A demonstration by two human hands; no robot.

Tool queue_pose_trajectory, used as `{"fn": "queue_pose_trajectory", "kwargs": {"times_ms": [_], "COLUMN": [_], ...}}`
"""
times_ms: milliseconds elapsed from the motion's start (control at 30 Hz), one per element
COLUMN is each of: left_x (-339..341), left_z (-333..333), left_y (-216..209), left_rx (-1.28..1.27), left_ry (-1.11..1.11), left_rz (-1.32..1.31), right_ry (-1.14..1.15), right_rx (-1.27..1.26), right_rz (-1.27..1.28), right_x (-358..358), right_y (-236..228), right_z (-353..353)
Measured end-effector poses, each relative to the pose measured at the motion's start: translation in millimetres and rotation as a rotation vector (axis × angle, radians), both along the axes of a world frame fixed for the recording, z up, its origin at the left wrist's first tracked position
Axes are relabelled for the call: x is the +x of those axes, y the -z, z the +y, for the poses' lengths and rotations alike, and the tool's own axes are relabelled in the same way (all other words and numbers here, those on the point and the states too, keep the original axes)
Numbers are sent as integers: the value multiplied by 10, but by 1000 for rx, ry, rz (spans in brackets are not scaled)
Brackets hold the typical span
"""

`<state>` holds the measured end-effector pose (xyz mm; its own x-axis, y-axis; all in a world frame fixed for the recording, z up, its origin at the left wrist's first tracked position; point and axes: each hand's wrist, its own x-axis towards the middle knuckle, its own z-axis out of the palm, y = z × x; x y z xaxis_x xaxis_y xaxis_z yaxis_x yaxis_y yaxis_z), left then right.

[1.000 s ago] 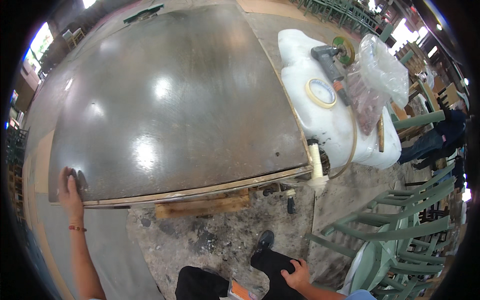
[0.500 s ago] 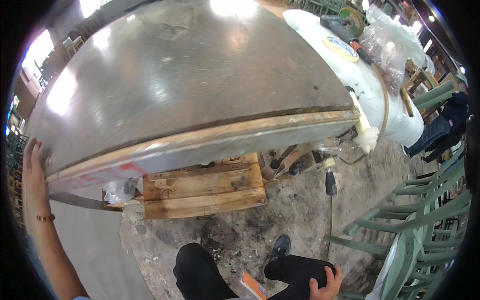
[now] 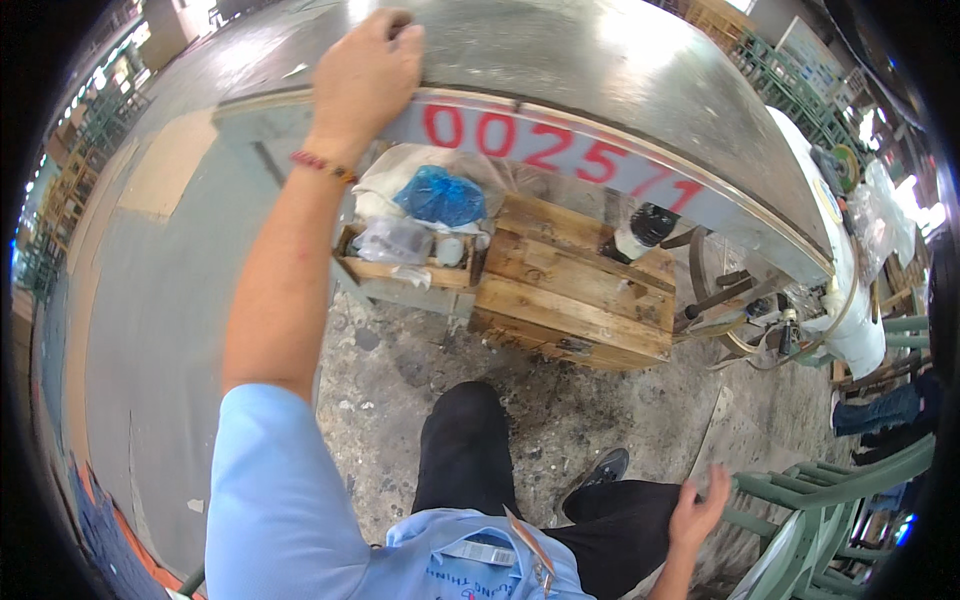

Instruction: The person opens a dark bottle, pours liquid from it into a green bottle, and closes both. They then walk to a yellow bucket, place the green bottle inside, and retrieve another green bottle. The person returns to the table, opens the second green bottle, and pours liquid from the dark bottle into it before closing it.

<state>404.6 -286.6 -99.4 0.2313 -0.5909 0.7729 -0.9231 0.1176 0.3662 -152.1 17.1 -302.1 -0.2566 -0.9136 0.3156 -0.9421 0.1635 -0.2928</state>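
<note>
Worktable ahead, front edge running left-right, long axis unclear. Left hand is nearer: at that edge, left of its middle, fingers curled; can't tell if gripping. Wooden crate below. Right hand empty, fingers spread, beside right knee, well apart from worktable.

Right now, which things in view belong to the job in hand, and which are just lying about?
Seemingly in use:
- grey-topped table
- left hand, at the table's front edge
- right hand, off the table near the knee

Apparently lying about:
- wooden crate, below the tabletop
- blue plastic bag, left of the crate
- green chairs, far right
</note>
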Motion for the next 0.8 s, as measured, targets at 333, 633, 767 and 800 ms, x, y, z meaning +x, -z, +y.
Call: {"fn": "queue_pose_trajectory", "kwargs": {"times_ms": [333,633,767,800], "left_x": [47,132,29,-58], "left_z": [65,254,899,1212], "left_y": [62,471,1806,2240], "left_rx": [-90,-468,-360,-82], "left_ry": [4,124,25,5], "left_rz": [52,-14,151,338], "right_ry": [-576,-549,-504,-515], "right_rx": [-644,-595,-591,-589], "right_rz": [-29,33,101,79], "right_x": [1614,2200,2163,2168], "right_y": [-2095,-2191,-2148,-2147], "right_z": [-2714,-3708,-3718,-3717]}}
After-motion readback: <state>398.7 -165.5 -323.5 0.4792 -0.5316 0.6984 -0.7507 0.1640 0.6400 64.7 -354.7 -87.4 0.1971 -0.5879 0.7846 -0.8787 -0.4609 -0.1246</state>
